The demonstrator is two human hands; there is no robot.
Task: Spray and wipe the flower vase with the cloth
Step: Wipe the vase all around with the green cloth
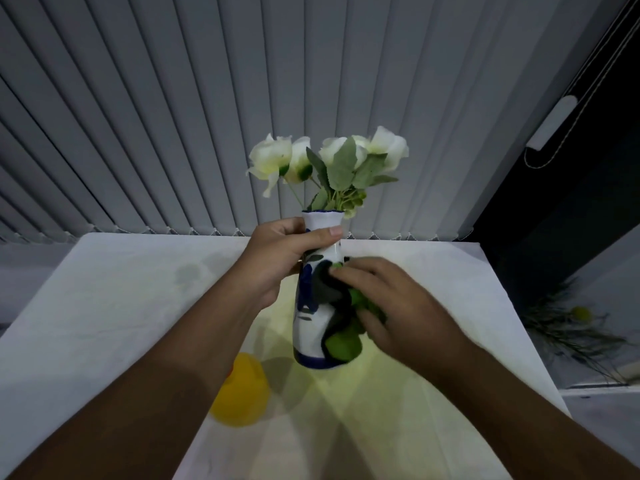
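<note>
A white vase with blue painted marks and a wavy blue rim is held tilted just above the table. White artificial roses with green leaves stand in it. My left hand grips the vase's neck, thumb across the front. My right hand presses a green cloth against the vase's right side; most of the cloth is hidden under the fingers. A yellow object, partly hidden behind my left forearm, sits on the table at the lower left; whether it is the spray bottle I cannot tell.
The white table reaches back to grey vertical blinds. Its right edge drops off to a floor where a loose bunch of green stems lies. A dark window with a blind cord is at the upper right.
</note>
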